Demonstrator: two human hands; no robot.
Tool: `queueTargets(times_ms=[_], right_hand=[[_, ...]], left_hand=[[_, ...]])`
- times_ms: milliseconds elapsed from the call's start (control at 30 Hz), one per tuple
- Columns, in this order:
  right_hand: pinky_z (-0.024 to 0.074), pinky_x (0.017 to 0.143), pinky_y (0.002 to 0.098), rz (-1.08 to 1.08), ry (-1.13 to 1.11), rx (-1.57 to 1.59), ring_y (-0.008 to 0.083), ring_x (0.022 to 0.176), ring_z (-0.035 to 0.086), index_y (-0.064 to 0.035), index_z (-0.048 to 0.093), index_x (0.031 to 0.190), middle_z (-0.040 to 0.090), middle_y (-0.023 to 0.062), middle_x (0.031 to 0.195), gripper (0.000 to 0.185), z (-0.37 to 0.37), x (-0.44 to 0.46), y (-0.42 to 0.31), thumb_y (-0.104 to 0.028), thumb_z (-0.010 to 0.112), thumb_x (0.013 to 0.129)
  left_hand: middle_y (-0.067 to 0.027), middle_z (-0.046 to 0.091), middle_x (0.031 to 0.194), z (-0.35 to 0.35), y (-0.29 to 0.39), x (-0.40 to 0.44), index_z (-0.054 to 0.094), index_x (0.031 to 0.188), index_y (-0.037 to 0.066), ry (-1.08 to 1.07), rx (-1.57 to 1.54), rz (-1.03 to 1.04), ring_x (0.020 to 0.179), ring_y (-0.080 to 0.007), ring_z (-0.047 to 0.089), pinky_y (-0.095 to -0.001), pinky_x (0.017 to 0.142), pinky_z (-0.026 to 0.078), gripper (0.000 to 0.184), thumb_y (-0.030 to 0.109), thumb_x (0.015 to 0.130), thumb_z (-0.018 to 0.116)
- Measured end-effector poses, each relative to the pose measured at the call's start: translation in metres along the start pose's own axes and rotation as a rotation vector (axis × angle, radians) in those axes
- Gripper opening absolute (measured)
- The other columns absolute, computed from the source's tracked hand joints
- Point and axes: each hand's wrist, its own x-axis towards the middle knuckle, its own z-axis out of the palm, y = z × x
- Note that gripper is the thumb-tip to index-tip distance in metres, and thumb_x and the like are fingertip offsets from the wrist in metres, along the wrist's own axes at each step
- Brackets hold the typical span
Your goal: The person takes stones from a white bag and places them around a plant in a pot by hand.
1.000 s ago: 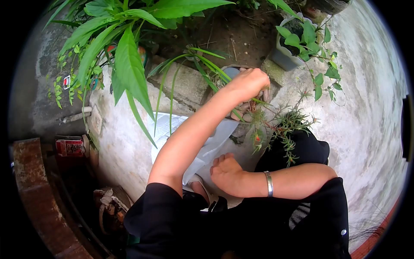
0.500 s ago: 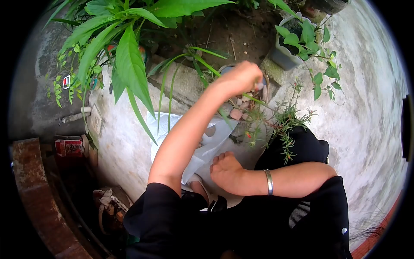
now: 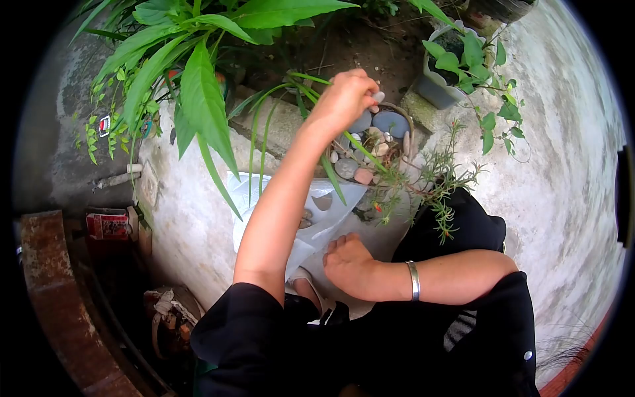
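Note:
A pale pebble (image 3: 378, 97) is pinched in the fingertips of my left hand (image 3: 348, 98), above the far-left rim of a round pot (image 3: 408, 122). The pot holds several stones, among them a flat grey-blue stone (image 3: 391, 123), a speckled grey stone (image 3: 345, 168) and a pinkish stone (image 3: 363, 176). My right hand (image 3: 350, 266), below a silver bracelet (image 3: 414, 280), is curled closed near my lap; its palm is hidden. Between my arms lies a translucent white plastic bag (image 3: 331, 221), with a few stones (image 3: 305, 217) showing beside my left forearm.
A trailing plant (image 3: 436, 182) spills over the pot's near side. Large green leaves (image 3: 205, 99) hang at upper left. A grey planter (image 3: 438, 91) with a leafy vine stands on the ledge at upper right. A rusty metal edge (image 3: 49, 264) runs along the lower left.
My left hand has moved up and left from over the pot, uncovering the grey-blue stone and others, with a pale pebble at its fingertips. My right hand has stayed in place.

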Motion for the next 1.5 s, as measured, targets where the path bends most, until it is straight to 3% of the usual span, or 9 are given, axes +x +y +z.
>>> queueTargets(times_ms=[167, 367, 633, 733, 967, 1167, 1267, 1367, 1500], right_hand=[[0.0426, 0.066, 0.0362, -0.008, -0.009, 0.005, 0.0247, 0.078, 0.058, -0.0012, 0.065, 0.088, 0.061, 0.0132, 0.086, 0.02, 0.0, 0.001, 0.0, -0.011, 0.055, 0.073], [0.0458, 0.072, 0.0485, 0.118, -0.077, 0.05, 0.0339, 0.087, 0.06, 0.0009, 0.064, 0.093, 0.061, 0.02, 0.093, 0.025, -0.017, -0.002, 0.009, -0.011, 0.058, 0.072], [0.0464, 0.074, 0.0519, 0.23, 0.007, -0.019, 0.0362, 0.088, 0.06, 0.0032, 0.06, 0.101, 0.06, 0.024, 0.096, 0.032, -0.024, -0.004, 0.022, -0.011, 0.059, 0.072], [0.0466, 0.076, 0.0517, 0.292, 0.008, -0.042, 0.0358, 0.088, 0.06, 0.0027, 0.059, 0.101, 0.06, 0.0224, 0.096, 0.031, -0.025, 0.001, 0.025, -0.011, 0.058, 0.073], [0.0461, 0.07, 0.0378, 0.209, -0.007, -0.02, 0.0262, 0.082, 0.061, -0.0008, 0.061, 0.096, 0.061, 0.0132, 0.091, 0.025, -0.022, -0.001, 0.02, -0.011, 0.058, 0.074], [0.0446, 0.07, 0.0338, 0.181, -0.02, -0.032, 0.0237, 0.084, 0.06, -0.0021, 0.061, 0.095, 0.061, 0.0115, 0.09, 0.024, -0.022, -0.003, 0.018, -0.012, 0.059, 0.074], [0.0447, 0.071, 0.033, 0.148, -0.061, -0.044, 0.0233, 0.085, 0.06, -0.0025, 0.061, 0.095, 0.061, 0.0112, 0.091, 0.024, -0.017, -0.002, 0.016, -0.012, 0.059, 0.073], [0.0451, 0.07, 0.0325, 0.12, -0.078, -0.06, 0.023, 0.085, 0.06, -0.0026, 0.06, 0.096, 0.061, 0.0107, 0.091, 0.024, -0.019, -0.004, 0.015, -0.011, 0.06, 0.073], [0.046, 0.07, 0.0324, 0.114, -0.098, -0.085, 0.0227, 0.086, 0.059, -0.0023, 0.059, 0.097, 0.06, 0.01, 0.09, 0.025, -0.022, -0.003, 0.015, -0.009, 0.06, 0.073]], left_hand=[[-0.0128, 0.062, 0.086, -0.018, -0.008, -0.003, 0.066, 0.085, 0.001, -0.022, 0.074, 0.014, 0.077, -0.0287, 0.062, -0.0356, 0.07, 0.049, 0.015, 0.001, 0.071, 0.065], [-0.0062, 0.061, 0.086, -0.066, 0.002, -0.031, 0.064, 0.095, -0.005, 0.255, -0.31, -0.013, 0.077, -0.0128, 0.061, -0.0218, 0.072, 0.048, 0.02, -0.005, 0.075, 0.062], [-0.0101, 0.06, 0.091, -0.073, 0.021, -0.109, 0.062, 0.096, -0.008, 0.38, -0.571, -0.187, 0.08, -0.019, 0.063, -0.0274, 0.074, 0.052, 0.021, -0.007, 0.076, 0.062], [-0.0112, 0.058, 0.094, -0.063, 0.017, -0.118, 0.061, 0.096, -0.009, 0.392, -0.902, -0.23, 0.082, -0.0238, 0.064, -0.0319, 0.074, 0.054, 0.02, -0.009, 0.077, 0.059], [-0.0147, 0.061, 0.101, -0.058, 0.013, -0.121, 0.06, 0.099, -0.008, 0.374, -0.991, -0.225, 0.082, -0.0225, 0.064, -0.0318, 0.075, 0.054, 0.024, -0.005, 0.076, 0.064], [-0.0143, 0.066, 0.088, -0.05, 0.002, -0.168, 0.059, 0.099, -0.008, 0.302, -0.985, -0.423, 0.077, -0.0184, 0.064, -0.0291, 0.074, 0.052, 0.022, -0.004, 0.078, 0.063], [-0.0116, 0.066, 0.086, -0.046, -0.003, -0.189, 0.061, 0.097, -0.005, -0.099, -0.936, -0.562, 0.078, -0.0162, 0.064, -0.0274, 0.073, 0.052, 0.019, -0.008, 0.077, 0.06], [-0.0109, 0.066, 0.086, -0.039, -0.02, -0.208, 0.061, 0.097, -0.005, -0.192, -0.743, -0.682, 0.078, -0.0162, 0.064, -0.0269, 0.073, 0.052, 0.02, -0.008, 0.077, 0.059], [-0.0109, 0.066, 0.089, -0.042, -0.03, -0.225, 0.06, 0.102, -0.006, -0.011, -0.941, -0.718, 0.077, -0.0156, 0.064, -0.0263, 0.072, 0.051, 0.024, -0.008, 0.078, 0.057]])
